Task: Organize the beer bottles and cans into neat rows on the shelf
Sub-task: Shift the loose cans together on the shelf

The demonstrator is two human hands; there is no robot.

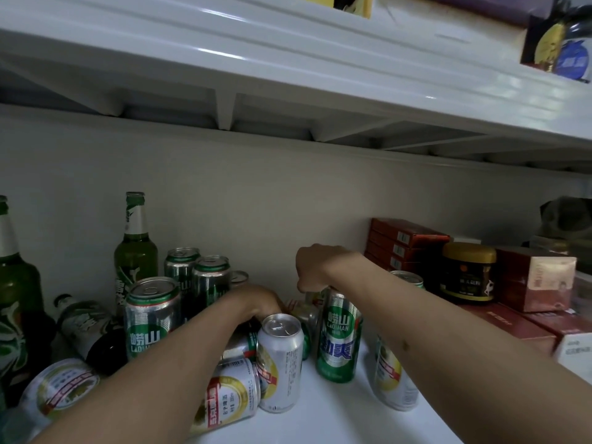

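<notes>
Two hands in: my right hand point(315, 267) clamps the upright green aluminium beer can point(339, 338) by its top; left hand point(256, 302) among cans, grip unclear.

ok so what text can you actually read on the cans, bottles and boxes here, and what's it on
"崂山 LAOSHAN" on the tall green can under the right hand.
"崂山", with Latin letters partly hidden, on the green can at left.
Large blue characters lower on the tall green can: too stylised to read surely.
White and gold cans: print too small.
Green bottle, red boxes, dark jar: labels blurred.
</notes>
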